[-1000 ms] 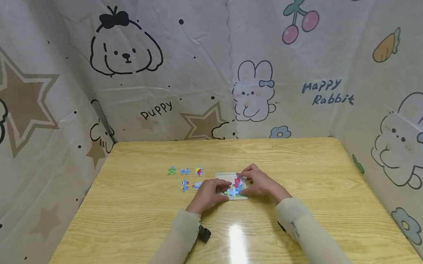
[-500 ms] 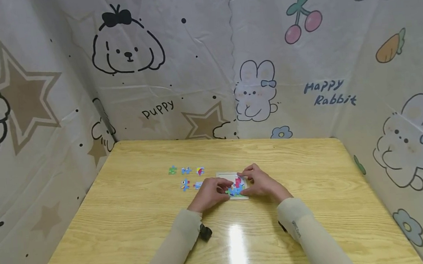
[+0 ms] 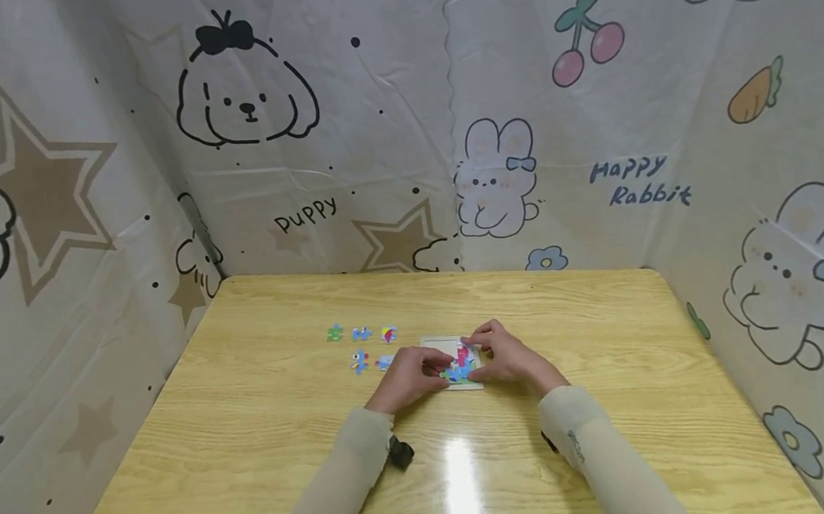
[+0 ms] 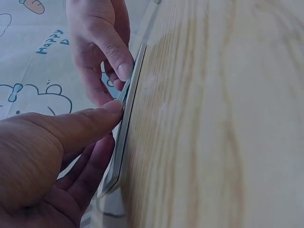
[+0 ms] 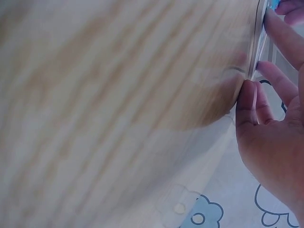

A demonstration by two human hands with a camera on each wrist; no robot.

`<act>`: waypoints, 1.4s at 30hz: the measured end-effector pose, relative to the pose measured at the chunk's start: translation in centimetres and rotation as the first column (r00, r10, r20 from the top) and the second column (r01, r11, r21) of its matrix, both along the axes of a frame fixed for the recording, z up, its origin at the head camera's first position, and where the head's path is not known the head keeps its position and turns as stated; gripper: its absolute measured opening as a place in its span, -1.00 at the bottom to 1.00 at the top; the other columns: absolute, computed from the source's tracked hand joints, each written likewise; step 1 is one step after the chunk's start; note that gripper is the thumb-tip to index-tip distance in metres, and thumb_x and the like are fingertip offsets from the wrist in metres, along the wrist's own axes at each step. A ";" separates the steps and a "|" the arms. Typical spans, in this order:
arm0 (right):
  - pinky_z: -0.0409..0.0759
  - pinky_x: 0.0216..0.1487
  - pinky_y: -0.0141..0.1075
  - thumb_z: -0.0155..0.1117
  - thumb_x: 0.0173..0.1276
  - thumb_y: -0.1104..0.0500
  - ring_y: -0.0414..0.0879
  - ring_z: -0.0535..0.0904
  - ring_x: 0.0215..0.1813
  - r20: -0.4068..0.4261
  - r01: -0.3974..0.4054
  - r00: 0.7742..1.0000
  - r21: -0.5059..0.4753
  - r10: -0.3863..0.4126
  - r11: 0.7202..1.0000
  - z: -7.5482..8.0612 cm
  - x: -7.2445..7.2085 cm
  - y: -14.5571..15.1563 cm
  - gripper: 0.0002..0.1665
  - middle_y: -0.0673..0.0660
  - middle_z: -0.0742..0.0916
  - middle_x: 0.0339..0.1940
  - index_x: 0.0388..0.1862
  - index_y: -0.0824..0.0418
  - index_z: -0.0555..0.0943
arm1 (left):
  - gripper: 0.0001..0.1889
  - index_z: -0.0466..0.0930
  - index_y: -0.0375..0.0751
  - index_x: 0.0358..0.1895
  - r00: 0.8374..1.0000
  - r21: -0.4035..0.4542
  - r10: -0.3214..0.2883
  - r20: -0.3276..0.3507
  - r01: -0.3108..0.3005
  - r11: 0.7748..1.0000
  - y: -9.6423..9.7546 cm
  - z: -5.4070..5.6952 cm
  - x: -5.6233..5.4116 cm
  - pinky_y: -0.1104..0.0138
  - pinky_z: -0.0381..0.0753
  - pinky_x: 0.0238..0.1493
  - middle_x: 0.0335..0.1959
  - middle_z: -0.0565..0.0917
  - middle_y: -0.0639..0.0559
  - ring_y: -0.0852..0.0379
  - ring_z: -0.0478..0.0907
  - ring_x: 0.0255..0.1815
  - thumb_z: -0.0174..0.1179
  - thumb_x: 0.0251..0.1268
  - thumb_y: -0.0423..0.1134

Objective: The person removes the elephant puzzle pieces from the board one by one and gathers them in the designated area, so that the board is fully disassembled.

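A small puzzle tray (image 3: 439, 341) with a pale rim lies flat on the table in the head view, its right and lower parts filled with red, blue and green pieces. My left hand (image 3: 412, 376) is over its left side, thumb and fingertips around a blue-and-green puzzle piece (image 3: 450, 375) near the lower edge. My right hand (image 3: 510, 356) grips the tray's right side, thumb at the lower corner and fingers at the upper one. In the left wrist view, the left thumb (image 4: 107, 111) rests at the tray's edge (image 4: 128, 126). The piece's underside is hidden.
Several loose puzzle pieces lie left of the tray, among them a green one (image 3: 334, 333), a red-and-yellow one (image 3: 388, 335) and a blue one (image 3: 359, 362). Another piece (image 3: 385, 362) is partly behind my left hand. A printed curtain (image 3: 387, 130) surrounds the wooden table (image 3: 266, 430).
My left fingers have shifted slightly right, and the blue-and-green puzzle piece now sits closer against the neighbouring pieces. The right hand keeps its place on the tray.
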State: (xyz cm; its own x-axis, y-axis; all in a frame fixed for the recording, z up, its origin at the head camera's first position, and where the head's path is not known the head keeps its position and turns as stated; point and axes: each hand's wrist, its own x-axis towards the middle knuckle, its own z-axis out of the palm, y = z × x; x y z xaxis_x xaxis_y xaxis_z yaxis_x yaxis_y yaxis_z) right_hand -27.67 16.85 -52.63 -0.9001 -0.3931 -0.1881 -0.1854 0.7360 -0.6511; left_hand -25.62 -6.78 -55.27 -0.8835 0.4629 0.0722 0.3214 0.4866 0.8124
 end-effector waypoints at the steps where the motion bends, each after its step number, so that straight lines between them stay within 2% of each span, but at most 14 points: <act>1: 0.55 0.30 0.01 0.58 0.28 0.09 0.11 0.48 0.23 -0.005 -0.005 1.000 0.001 0.005 1.000 0.0 0.0 0.0 -0.21 0.18 0.40 0.34 0.48 0.11 0.53 | -0.64 0.78 -0.17 0.08 1.000 0.001 -0.002 -0.003 0.002 1.000 0.0 0.0 0.0 0.37 0.69 -0.02 -0.02 0.81 0.05 0.22 0.68 -0.13 0.51 0.20 -0.35; 7: 0.56 0.29 0.01 0.58 0.28 0.06 0.09 0.48 0.21 -0.012 -0.009 1.000 0.005 0.009 1.000 -0.3 -0.2 0.1 -0.20 0.18 0.40 0.34 0.48 0.10 0.53 | -0.65 0.76 -0.21 0.11 1.000 0.000 -0.013 -0.020 0.013 1.000 -0.2 0.0 0.0 0.35 0.70 0.00 0.01 0.80 -0.01 0.18 0.70 -0.11 0.48 0.24 -0.36; 26: 0.54 0.33 0.03 0.59 0.28 0.06 0.11 0.47 0.26 0.001 0.011 1.000 0.003 -0.011 1.000 -0.2 -0.1 0.1 -0.20 0.15 0.40 0.34 0.49 0.06 0.53 | -0.64 0.74 -0.20 0.16 1.000 0.016 0.000 -0.019 0.000 1.000 -1.7 0.3 0.2 0.31 0.70 0.07 0.08 0.79 0.01 0.17 0.69 -0.03 0.43 0.30 -0.34; 42: 0.52 0.37 0.04 0.58 0.29 0.07 0.13 0.46 0.27 0.006 0.007 1.000 0.003 -0.007 1.000 -0.3 -0.2 0.1 -0.19 0.17 0.39 0.36 0.50 0.07 0.51 | -0.64 0.73 -0.21 0.17 0.999 0.043 0.045 -0.028 -0.044 0.998 -4.9 1.2 0.3 0.30 0.70 0.08 0.08 0.78 -0.03 0.08 0.70 -0.01 0.41 0.31 -0.36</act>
